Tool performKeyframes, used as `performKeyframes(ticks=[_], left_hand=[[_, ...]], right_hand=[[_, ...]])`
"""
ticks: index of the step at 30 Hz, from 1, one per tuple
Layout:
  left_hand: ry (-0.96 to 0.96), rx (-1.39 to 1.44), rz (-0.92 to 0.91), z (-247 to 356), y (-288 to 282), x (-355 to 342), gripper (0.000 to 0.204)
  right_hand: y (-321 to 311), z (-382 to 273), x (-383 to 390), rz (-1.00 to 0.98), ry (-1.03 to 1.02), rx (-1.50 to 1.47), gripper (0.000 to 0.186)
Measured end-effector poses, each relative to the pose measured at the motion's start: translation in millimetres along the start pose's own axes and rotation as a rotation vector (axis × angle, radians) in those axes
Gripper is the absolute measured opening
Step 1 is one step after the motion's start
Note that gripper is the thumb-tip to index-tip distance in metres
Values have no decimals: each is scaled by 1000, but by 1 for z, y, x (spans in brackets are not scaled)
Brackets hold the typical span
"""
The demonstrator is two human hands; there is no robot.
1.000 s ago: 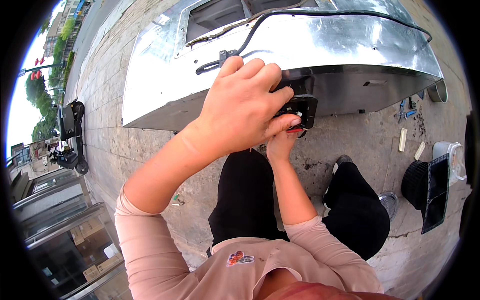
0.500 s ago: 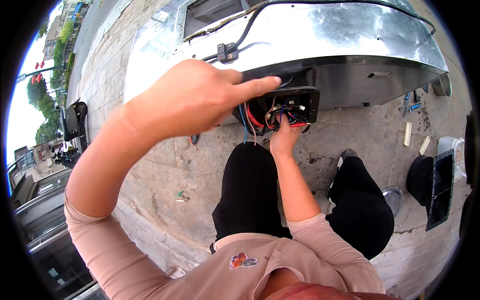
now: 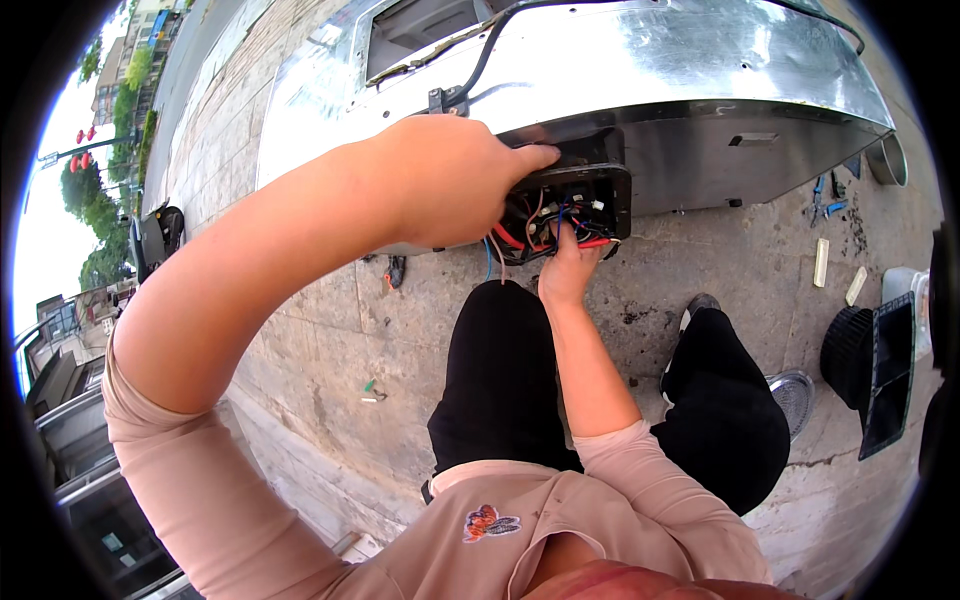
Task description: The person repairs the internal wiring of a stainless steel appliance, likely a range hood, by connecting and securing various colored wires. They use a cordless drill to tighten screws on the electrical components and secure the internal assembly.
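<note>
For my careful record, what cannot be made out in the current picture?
In the head view:
- Left hand: most fingers are hidden behind the hand itself.
- Right hand: most fingers are hidden by the black box and wires.
- Metal cabinet: its far side is cut off by the upper edge.
- White piece among the wires: too small to identify.

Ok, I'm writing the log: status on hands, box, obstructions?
Left hand over black box's upper-left corner, blocking view there. Right hand at lower edge, thumb among wires. Grips unclear.
</note>
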State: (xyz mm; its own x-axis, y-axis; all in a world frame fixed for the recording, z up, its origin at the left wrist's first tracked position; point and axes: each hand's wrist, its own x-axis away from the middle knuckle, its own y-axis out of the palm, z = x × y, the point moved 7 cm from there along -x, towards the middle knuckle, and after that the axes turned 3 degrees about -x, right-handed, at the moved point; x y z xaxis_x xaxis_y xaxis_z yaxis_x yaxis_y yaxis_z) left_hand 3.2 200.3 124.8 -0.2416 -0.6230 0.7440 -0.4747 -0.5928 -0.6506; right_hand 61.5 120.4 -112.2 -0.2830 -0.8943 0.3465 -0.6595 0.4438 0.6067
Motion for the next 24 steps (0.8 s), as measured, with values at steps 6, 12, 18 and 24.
performKeyframes(ticks=[6,12,18,24], left_hand=[[16,-131,156,3,15,13,54],[38,-80,358,-4,24,27,48],[-3,-215,343,3,24,21,44],[-15,-234,273,3,23,16,43]], right_hand=[[-2,2,0,-18,24,15,25],[-2,8,2,5,102,-111,34],[-3,7,1,-8,97,-62,35],[1,5,4,-7,118,-161,25]])
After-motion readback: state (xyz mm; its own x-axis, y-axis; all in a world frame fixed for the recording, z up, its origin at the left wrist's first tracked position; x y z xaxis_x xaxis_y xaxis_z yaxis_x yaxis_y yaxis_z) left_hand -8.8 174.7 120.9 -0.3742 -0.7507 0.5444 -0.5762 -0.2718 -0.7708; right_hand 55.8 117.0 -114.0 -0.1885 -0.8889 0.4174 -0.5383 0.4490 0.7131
